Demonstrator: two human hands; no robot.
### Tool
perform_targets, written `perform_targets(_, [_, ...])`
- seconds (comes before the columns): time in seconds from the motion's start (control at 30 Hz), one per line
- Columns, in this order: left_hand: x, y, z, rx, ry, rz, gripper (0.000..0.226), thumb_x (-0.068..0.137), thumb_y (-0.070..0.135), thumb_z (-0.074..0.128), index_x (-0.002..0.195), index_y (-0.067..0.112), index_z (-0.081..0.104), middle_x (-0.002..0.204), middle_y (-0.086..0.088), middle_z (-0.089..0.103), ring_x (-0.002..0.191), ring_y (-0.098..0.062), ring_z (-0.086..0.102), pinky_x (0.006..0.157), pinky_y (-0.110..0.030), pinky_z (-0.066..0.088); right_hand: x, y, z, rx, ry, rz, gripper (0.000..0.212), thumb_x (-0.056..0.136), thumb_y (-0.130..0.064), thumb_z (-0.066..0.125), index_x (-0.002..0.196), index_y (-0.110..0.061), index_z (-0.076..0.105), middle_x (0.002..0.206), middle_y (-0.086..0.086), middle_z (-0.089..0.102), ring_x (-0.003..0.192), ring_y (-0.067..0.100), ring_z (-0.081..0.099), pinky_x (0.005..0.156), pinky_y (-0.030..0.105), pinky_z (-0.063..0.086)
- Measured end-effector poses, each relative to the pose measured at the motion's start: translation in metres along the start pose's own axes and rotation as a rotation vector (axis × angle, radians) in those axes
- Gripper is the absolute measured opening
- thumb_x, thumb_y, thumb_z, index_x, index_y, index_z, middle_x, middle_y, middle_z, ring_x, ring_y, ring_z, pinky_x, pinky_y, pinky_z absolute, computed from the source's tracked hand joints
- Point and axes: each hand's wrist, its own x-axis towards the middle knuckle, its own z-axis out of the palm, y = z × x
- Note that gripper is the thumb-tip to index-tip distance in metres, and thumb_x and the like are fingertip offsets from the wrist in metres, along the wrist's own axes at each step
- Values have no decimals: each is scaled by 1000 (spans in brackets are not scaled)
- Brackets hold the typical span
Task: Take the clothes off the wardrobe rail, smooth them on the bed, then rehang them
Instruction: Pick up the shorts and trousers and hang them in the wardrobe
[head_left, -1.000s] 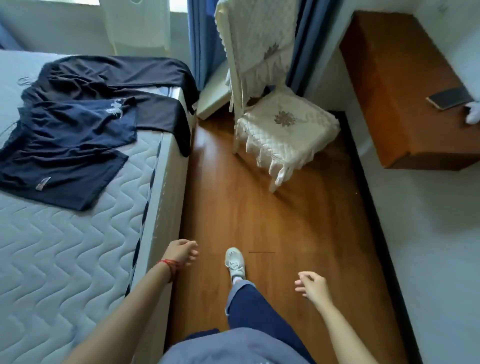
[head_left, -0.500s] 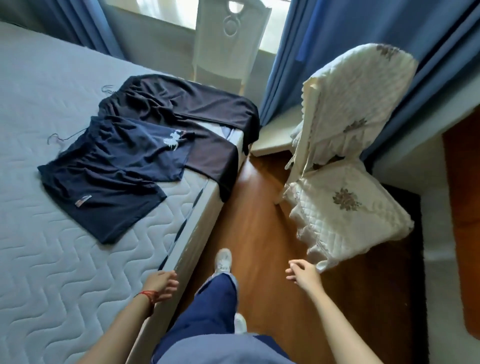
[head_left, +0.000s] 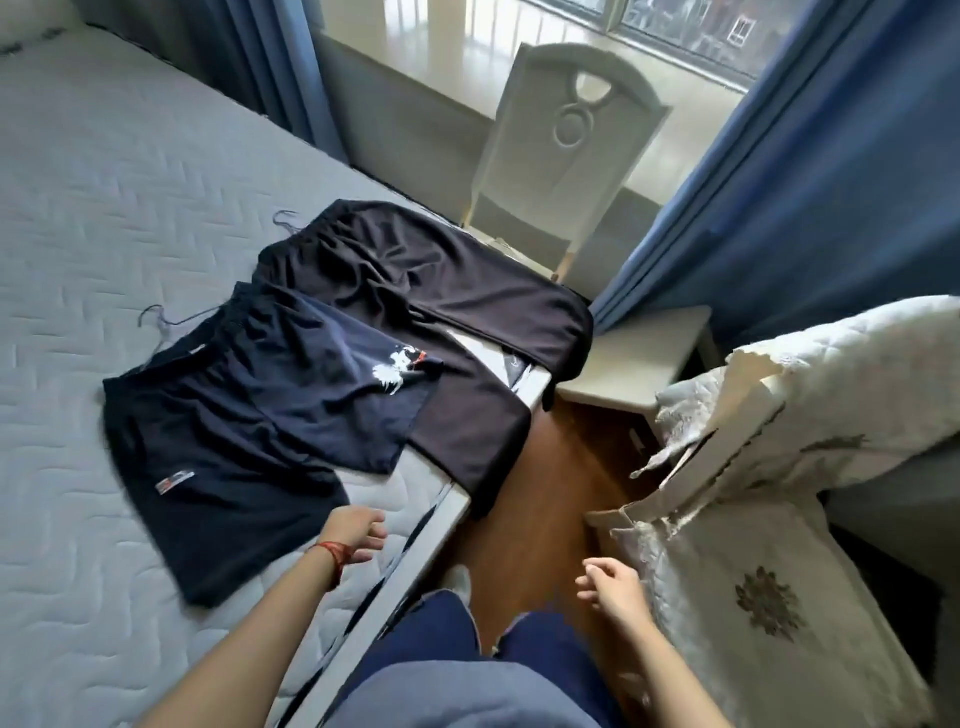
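Observation:
Navy shorts (head_left: 249, 431) with a white print lie flat on the grey quilted bed (head_left: 104, 208), a thin wire hanger poking out at their waistband. Black trousers (head_left: 431, 306) lie beyond them, their legs draped over the bed's corner. My left hand (head_left: 356, 535), with a red string at the wrist, hovers over the mattress edge just right of the shorts' hem, fingers loosely curled and holding nothing. My right hand (head_left: 610, 584) hangs over the wooden floor beside the covered chair, fingers apart and holding nothing.
A chair with a cream quilted cover (head_left: 779, 519) stands close on the right. A white chair (head_left: 561, 150) stands at the window beyond the bed's corner. A low white step (head_left: 634, 358) and blue curtains (head_left: 810, 182) lie ahead. A narrow strip of wooden floor (head_left: 545, 493) runs between bed and chair.
I have walked forward along the bed and turned left toward it. My left hand has moved from beside the bed frame to over the mattress near the shorts.

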Motion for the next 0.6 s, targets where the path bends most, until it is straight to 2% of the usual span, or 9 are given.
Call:
perform_targets(0.17, [28,78,-7,-199,17,53,28,90,9,45,62,15,42,50,0,41,34,-7,36,32,-9,21,56,-70,1,-95,-66,-23,25,91,-4,49,72,-17,58,63,5,61,51,15,56,48,18,38])
perform_targets(0.27, [40,104,-14,-268,110,49,24,91,11,46,67,12,48,58,-5,46,32,-8,42,32,-10,25,96,-119,4,-187,-116,-63,22,90,-6,50,74,-16,60,67,6,62,53,15,57,45,17,38])
perform_targets(0.47, [57,111,-12,-534,292,-72,24,92,10,47,68,10,48,58,-8,46,23,-5,42,32,-8,28,173,-243,17,-388,-282,-214,24,87,-6,51,71,-19,62,62,2,64,62,22,59,71,38,50])
perform_targets(0.6, [62,113,5,-665,374,-172,24,90,9,48,66,10,46,56,-7,47,23,-6,42,33,-9,29,212,-326,32,-497,-366,-290,19,87,-5,50,75,-16,61,60,2,64,56,20,60,56,27,46])
